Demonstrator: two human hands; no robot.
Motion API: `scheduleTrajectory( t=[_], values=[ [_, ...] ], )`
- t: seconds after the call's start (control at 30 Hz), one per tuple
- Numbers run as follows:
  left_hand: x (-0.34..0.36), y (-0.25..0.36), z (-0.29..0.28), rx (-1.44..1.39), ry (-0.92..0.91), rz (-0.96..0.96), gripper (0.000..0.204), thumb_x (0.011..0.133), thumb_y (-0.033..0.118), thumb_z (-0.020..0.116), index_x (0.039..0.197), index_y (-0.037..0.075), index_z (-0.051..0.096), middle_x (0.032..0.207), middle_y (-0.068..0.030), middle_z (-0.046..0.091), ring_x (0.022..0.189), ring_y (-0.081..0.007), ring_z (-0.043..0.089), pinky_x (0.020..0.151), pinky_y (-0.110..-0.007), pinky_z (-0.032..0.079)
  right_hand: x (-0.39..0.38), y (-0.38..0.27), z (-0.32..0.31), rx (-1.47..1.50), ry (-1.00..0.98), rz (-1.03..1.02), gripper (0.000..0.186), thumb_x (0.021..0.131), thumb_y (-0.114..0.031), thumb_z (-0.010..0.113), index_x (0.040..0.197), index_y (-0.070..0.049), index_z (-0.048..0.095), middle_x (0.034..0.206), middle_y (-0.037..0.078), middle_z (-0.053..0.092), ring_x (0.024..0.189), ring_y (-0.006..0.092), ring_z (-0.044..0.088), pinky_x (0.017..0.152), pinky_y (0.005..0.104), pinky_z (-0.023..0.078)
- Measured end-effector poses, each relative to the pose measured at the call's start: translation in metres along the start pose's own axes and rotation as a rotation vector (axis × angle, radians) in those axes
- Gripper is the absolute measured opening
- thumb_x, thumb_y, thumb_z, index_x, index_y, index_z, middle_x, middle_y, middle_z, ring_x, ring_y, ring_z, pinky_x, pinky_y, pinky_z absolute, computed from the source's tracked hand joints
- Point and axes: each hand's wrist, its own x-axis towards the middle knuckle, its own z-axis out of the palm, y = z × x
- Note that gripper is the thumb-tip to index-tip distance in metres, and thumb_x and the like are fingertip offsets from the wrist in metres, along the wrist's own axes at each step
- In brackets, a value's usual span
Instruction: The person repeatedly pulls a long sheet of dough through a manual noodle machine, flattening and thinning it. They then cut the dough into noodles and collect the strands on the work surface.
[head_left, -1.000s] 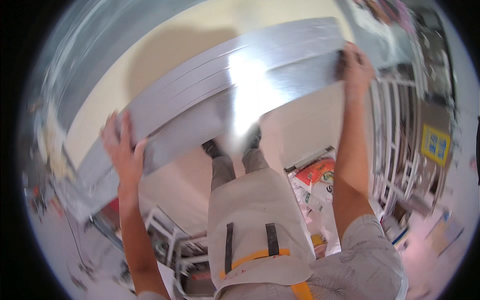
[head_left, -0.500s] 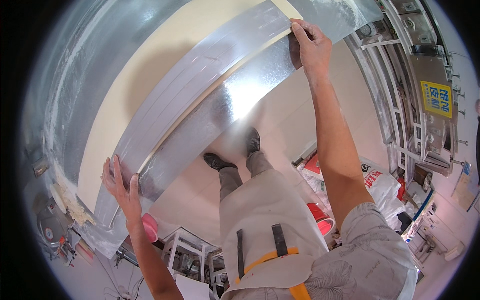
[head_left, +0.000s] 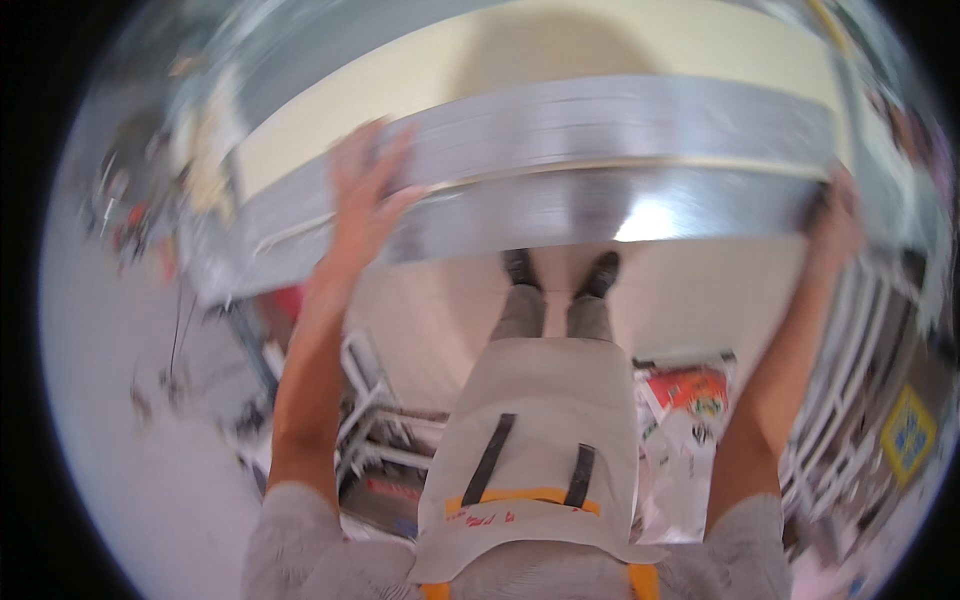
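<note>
One long, flat grey strip (head_left: 620,115), plain and smooth, lay along the front of the worktable, its long axis running from your left to your right across your body, its left end lower in view and nearer you, its outline bowed by the lens. One cream sheet (head_left: 400,85), broad and flat, spread under and beyond the strip, with a rounded shadow (head_left: 550,45) upon it. One thin pale line (head_left: 600,163) followed the strip's near edge, parallel to it; nearer you came the worktable's bare metal border (head_left: 520,215), shiny, with a bright reflection. One left hand (head_left: 370,185), yours, blurred, had fingers and thumb spread wide over the strip's left part, thumb toward its near edge. One right hand (head_left: 836,225), also yours, was at the strip's right end, beside the table edge; blur hid its fingers, so whether it gripped anything could not be told. Two dark shoes (head_left: 598,275) stood on the floor below, beyond your pale apron (head_left: 540,400). One red-and-white sack (head_left: 690,392) lay to your right, and one yellow sign (head_left: 908,435) hung farther right.
</note>
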Motion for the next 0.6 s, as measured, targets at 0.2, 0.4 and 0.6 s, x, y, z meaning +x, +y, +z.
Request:
scheduleTrajectory(
  t=[0.2,0.4,0.6],
  values=[
    [-0.004,-0.006,0.000,0.005,0.027,0.020,0.070,0.093,0.056,0.074,0.157,0.028,0.060,0.159,-0.0172,0.045,0.152,-0.0381,0.036,0.130,-0.066,0.013,-0.001,0.003,-0.005,0.463,-0.078,0.117,0.040,0.102,-0.030,0.079,0.130,-0.002,0.078,0.118,0.005,0.078,0.101,0.0137,0.071,0.086,0.0270,0.058],
    [-0.010,0.003,0.013,-0.059,0.079,0.007,0.069,0.093,0.056,0.075,0.155,0.031,0.062,0.159,-0.0180,0.045,0.153,-0.0390,0.035,0.130,-0.066,0.011,-0.006,-0.006,-0.011,0.429,-0.055,0.148,0.043,0.101,-0.027,0.080,0.131,0.003,0.075,0.130,0.011,0.076,0.114,0.0195,0.071,0.096,0.0313,0.059],
    [-0.009,0.002,0.010,-0.162,0.128,0.024,0.066,0.093,0.050,0.078,0.155,0.032,0.063,0.157,-0.0185,0.051,0.151,-0.0407,0.036,0.130,-0.065,0.007,0.000,0.001,-0.010,0.494,-0.045,0.193,0.040,0.103,-0.022,0.078,0.131,0.006,0.074,0.129,0.013,0.076,0.114,0.0203,0.072,0.099,0.0311,0.059]
  ],
)
